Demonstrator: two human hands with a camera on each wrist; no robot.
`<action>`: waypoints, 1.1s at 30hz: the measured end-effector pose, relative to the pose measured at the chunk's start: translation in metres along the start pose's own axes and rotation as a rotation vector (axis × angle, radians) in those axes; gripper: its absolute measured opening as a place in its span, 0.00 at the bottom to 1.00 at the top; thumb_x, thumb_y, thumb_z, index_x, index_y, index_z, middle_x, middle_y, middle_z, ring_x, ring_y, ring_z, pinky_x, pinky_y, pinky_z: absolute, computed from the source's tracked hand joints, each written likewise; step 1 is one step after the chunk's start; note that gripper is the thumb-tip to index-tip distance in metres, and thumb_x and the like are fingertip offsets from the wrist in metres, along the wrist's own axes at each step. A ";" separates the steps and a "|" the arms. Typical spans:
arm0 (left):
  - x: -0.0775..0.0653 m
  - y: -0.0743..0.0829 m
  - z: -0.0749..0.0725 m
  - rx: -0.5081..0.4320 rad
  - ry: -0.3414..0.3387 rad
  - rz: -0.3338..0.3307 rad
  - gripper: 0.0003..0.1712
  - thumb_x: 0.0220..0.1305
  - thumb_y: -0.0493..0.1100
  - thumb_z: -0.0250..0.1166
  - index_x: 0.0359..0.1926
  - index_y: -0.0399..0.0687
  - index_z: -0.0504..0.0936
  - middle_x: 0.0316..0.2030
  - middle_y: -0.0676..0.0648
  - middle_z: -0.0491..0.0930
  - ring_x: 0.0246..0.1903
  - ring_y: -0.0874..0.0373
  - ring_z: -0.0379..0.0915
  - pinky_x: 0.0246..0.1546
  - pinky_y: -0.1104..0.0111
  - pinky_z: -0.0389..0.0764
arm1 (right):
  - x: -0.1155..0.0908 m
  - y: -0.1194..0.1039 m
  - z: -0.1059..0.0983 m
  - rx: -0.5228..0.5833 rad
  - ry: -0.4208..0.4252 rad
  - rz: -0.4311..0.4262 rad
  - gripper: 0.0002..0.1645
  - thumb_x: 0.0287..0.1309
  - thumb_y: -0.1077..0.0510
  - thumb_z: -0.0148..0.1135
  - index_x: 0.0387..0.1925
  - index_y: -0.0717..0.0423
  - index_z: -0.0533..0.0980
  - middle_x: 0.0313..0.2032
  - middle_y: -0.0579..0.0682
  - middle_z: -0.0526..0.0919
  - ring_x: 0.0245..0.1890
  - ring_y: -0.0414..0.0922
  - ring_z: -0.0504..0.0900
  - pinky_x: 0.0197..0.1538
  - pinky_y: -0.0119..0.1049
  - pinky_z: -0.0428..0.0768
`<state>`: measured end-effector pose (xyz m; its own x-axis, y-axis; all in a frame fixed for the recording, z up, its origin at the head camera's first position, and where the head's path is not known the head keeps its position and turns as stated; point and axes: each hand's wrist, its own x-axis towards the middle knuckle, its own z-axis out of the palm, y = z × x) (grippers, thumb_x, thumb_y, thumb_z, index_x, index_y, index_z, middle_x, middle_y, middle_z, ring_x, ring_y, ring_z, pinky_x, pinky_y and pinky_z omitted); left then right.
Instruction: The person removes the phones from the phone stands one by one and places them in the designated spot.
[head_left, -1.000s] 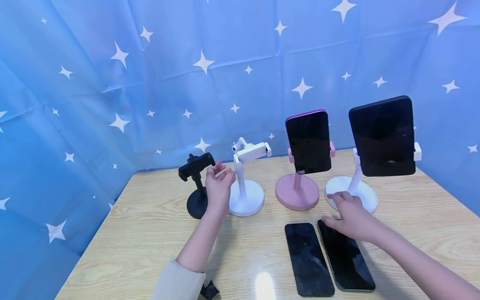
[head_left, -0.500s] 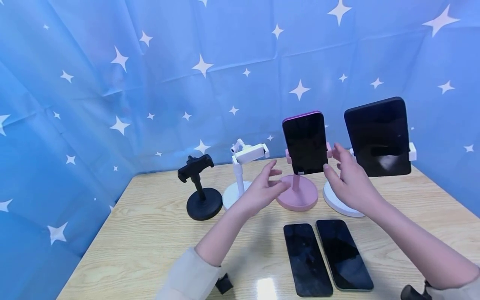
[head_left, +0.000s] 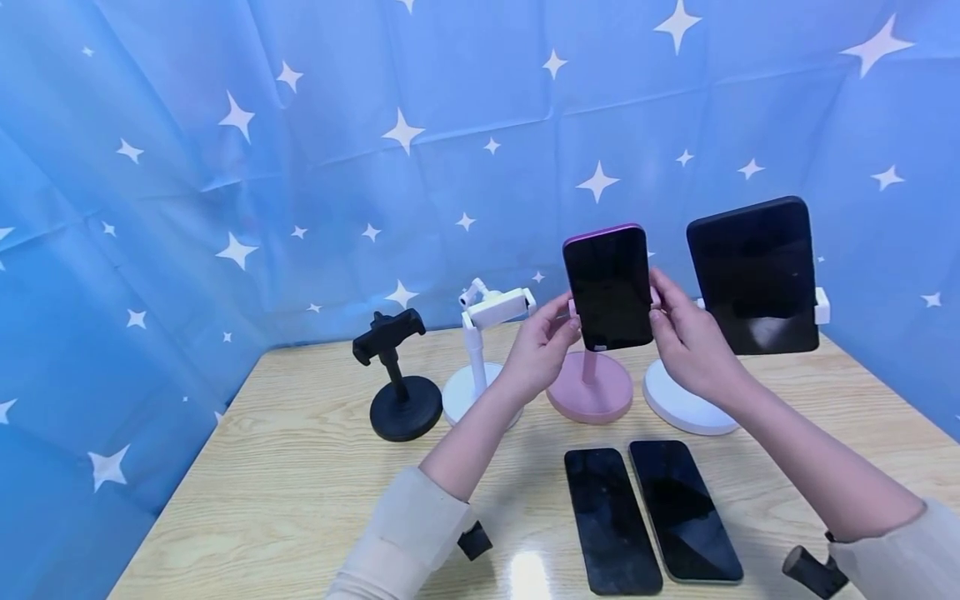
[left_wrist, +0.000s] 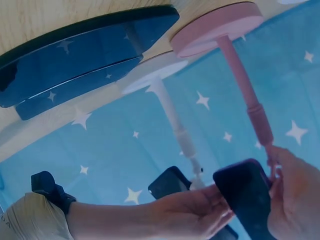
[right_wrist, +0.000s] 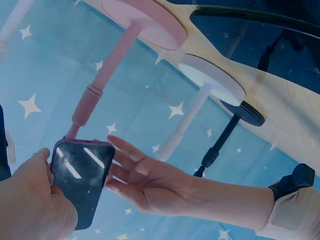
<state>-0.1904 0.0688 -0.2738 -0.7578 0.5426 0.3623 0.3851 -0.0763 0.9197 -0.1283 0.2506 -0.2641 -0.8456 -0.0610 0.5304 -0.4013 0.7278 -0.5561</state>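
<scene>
A phone with a magenta edge (head_left: 609,287) stands upright in the clamp of a pink phone stand (head_left: 591,396). My left hand (head_left: 536,354) holds its left side, fingertips at the clamp's end and thumb by the edge. On the opposite side my right hand (head_left: 697,342) grips the right edge, index finger reaching behind and thumb in front. In the right wrist view the left hand's fingers (right_wrist: 122,167) meet the edge of the phone (right_wrist: 82,180). In the left wrist view the pink stem (left_wrist: 240,75) runs to the clamp, partly hidden by my hand (left_wrist: 297,195).
A black tablet (head_left: 753,275) sits in a white stand (head_left: 686,404) at right. To the left are a white stand (head_left: 498,310) and a black stand (head_left: 405,408), both with bare clamps. Two dark phones, one left (head_left: 611,521) and one right (head_left: 686,508), lie flat in front.
My left hand has moved right from between the black and white stands to the upright phone. The right hand has risen from above the flat phones to its right edge.
</scene>
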 end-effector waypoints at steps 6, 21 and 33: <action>0.003 -0.008 0.002 -0.055 0.030 0.001 0.22 0.67 0.30 0.46 0.62 0.34 0.65 0.55 0.36 0.71 0.55 0.47 0.69 0.49 0.66 0.75 | 0.001 0.003 -0.001 -0.021 -0.002 0.018 0.27 0.66 0.67 0.39 0.65 0.72 0.51 0.60 0.71 0.61 0.58 0.64 0.65 0.54 0.51 0.65; 0.001 -0.008 0.005 -0.142 0.054 0.022 0.21 0.66 0.26 0.44 0.59 0.30 0.66 0.49 0.31 0.70 0.49 0.40 0.73 0.43 0.61 0.78 | -0.003 0.007 0.001 -0.063 0.100 -0.107 0.22 0.54 0.77 0.51 0.52 0.74 0.66 0.40 0.66 0.76 0.39 0.54 0.76 0.42 0.06 0.61; -0.004 -0.019 0.000 -0.161 0.026 0.064 0.22 0.66 0.28 0.46 0.60 0.34 0.67 0.50 0.33 0.71 0.48 0.44 0.74 0.42 0.63 0.79 | -0.011 0.002 0.004 -0.040 0.201 -0.192 0.23 0.46 0.81 0.56 0.48 0.74 0.70 0.32 0.59 0.76 0.37 0.20 0.66 0.43 0.08 0.65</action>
<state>-0.1949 0.0680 -0.2925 -0.7483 0.5110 0.4230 0.3452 -0.2446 0.9061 -0.1209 0.2503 -0.2735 -0.6667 -0.0667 0.7423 -0.5302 0.7424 -0.4094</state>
